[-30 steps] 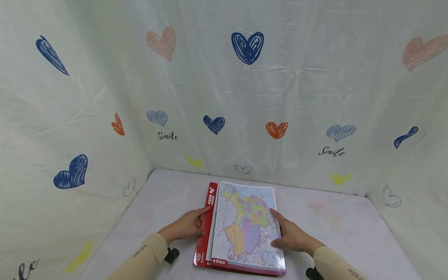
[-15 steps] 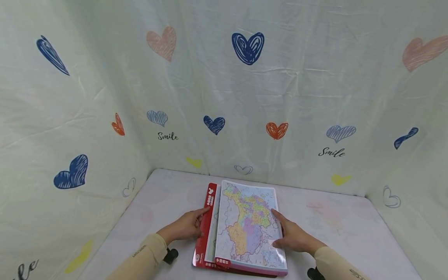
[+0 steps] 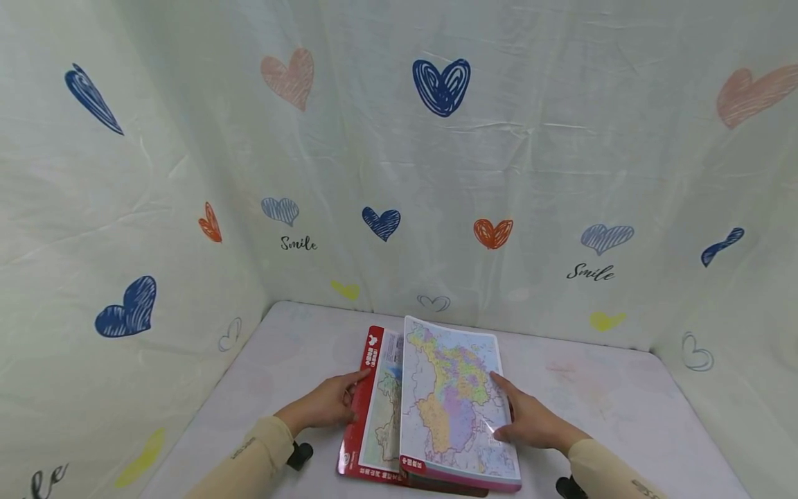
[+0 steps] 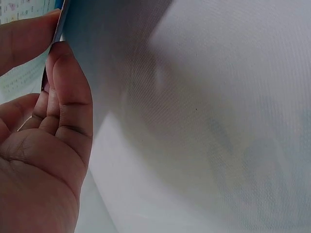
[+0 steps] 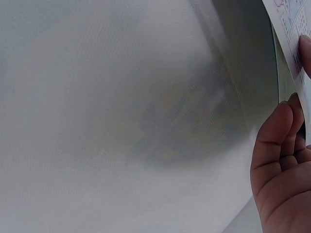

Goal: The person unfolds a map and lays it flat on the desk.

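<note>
In the head view my left hand [image 3: 324, 403] pinches the left edge of a red-bordered map board [image 3: 357, 433]. The left wrist view shows that hand's fingers curled behind the thin edge. My right hand [image 3: 536, 419] grips the right edge of a second map [image 3: 458, 402], which has a pale blue ground with coloured regions and a pink lower border. This second map lies over the right part of the red-bordered one and hides much of it. In the right wrist view, fingertips [image 5: 278, 119] sit behind the map sheet [image 5: 290, 46], with a digit on its printed face.
Below both maps is a white table [image 3: 598, 409] with faint coloured patches. A pale curtain [image 3: 530, 159] printed with hearts and "Smile" hangs behind and beside it. Small black items [image 3: 300, 455] show below each wrist.
The upper map has slid right with my right hand, and its far edge sits a little higher in view. My left hand and the red-bordered map board have shifted slightly left, exposing more of its printed face.
</note>
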The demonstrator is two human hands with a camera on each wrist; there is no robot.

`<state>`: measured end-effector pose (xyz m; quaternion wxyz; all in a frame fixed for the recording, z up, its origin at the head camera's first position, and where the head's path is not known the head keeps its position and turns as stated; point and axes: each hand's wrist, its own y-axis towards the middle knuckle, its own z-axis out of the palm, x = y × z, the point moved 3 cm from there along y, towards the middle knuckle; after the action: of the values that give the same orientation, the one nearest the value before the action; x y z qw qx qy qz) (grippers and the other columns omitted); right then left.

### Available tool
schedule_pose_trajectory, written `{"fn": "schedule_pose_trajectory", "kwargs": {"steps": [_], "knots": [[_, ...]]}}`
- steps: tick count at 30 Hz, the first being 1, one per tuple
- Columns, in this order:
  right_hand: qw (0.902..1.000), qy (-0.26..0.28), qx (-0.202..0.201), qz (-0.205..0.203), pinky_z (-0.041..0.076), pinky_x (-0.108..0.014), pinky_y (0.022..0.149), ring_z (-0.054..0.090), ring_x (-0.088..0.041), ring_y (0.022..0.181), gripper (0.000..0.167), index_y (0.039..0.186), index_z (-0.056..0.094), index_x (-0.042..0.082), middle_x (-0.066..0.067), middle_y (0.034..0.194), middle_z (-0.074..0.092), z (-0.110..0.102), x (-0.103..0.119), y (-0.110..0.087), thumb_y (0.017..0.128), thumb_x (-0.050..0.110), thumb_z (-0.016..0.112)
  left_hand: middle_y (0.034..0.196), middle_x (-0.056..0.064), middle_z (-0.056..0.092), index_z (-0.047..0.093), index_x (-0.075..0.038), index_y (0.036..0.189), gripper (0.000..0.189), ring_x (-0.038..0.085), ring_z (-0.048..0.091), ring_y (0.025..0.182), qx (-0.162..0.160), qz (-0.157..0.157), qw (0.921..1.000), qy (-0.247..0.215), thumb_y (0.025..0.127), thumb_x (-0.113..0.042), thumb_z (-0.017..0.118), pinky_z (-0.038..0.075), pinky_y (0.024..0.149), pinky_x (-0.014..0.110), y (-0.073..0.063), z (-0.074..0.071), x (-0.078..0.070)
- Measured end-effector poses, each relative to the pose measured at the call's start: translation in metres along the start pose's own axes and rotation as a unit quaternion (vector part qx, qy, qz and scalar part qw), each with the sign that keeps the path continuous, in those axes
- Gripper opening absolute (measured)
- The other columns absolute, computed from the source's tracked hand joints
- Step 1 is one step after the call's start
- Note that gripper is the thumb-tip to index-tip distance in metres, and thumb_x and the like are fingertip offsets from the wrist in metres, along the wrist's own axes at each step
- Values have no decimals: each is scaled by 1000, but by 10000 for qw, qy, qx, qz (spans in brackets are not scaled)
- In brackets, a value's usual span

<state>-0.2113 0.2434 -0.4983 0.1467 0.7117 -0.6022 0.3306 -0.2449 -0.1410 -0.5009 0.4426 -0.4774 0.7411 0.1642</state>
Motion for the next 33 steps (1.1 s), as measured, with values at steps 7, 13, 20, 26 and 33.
{"fn": "schedule_pose_trajectory", "kwargs": {"steps": [7, 13, 20, 26, 33], "knots": [[10000, 8, 30, -38, 28, -61, 108, 40, -49, 133, 111, 157, 25, 3, -32, 148, 39, -5, 1, -2, 68, 14, 90, 80, 6, 53, 37, -2, 153, 86, 16, 50, 67, -10, -67, 9999, 77, 77, 6, 77, 43, 55, 27, -3, -3, 0], [10000, 45, 6, 1, 32, -60, 106, 53, -37, 121, 111, 157, 24, 5, -29, 144, 44, -8, -3, -2, 68, 12, 90, 82, 6, 53, 36, -1, 153, 86, 17, 50, 68, -21, -118, 9999, 52, 78, 6, 77, 43, 56, 27, -6, -6, -1], [10000, 51, 4, -63, 34, -61, 104, 55, -34, 116, 112, 157, 24, 4, -30, 143, 44, -13, -7, -4, 67, 12, 91, 79, 6, 53, 36, -1, 152, 86, 16, 48, 66, -73, -144, 9998, 92, 77, 7, 76, 41, 54, 26, -9, -8, 3], [10000, 12, -18, -13, 36, -59, 104, 57, -31, 112, 111, 157, 23, 4, -29, 143, 45, -17, -10, -6, 69, 11, 90, 79, 5, 52, 38, -2, 152, 86, 16, 49, 67, -158, -184, 9994, 237, 76, 7, 77, 41, 55, 26, -8, -9, 5], [9999, -18, 2, -126, 37, -60, 103, 57, -30, 109, 112, 157, 21, 2, -31, 141, 46, -23, -14, -10, 69, 13, 90, 82, 6, 52, 40, -5, 152, 87, 17, 49, 68, -241, -393, 9987, 233, 75, 6, 78, 42, 55, 28, -12, -12, 5]]}}
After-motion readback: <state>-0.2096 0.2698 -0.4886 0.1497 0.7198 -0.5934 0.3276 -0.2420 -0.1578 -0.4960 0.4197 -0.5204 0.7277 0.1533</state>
